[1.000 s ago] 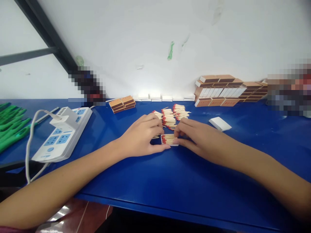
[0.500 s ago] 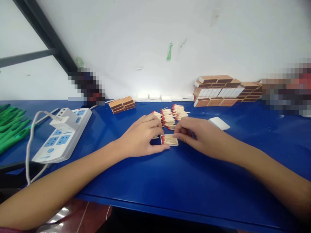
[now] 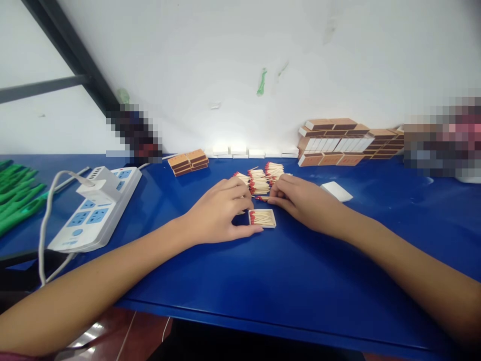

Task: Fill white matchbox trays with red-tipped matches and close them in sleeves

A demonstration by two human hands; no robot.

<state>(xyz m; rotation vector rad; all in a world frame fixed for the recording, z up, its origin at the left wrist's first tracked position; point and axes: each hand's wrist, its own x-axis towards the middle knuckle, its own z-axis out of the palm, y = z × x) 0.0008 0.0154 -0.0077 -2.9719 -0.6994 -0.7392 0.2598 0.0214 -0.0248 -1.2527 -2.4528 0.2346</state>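
A small white matchbox tray (image 3: 262, 218) full of red-tipped matches lies on the blue table (image 3: 285, 281). My left hand (image 3: 220, 213) rests beside its left edge, fingers curled and thumb stretched along the tray's near side. My right hand (image 3: 300, 200) is just behind the tray, its fingers pinched on a few matches at the near edge of the loose pile of matches (image 3: 263, 179).
A white power strip (image 3: 95, 210) with a plugged-in adapter and cable lies at left, green items (image 3: 17, 198) beyond it. Brown matchbox sleeves (image 3: 190, 161) and white trays (image 3: 240, 149) line the wall. A big stack of boxes (image 3: 345, 142) stands at right; one white tray (image 3: 337, 191) lies loose.
My right hand has lifted off the filled tray and moved back to the loose match pile. My left hand has stayed beside the tray.
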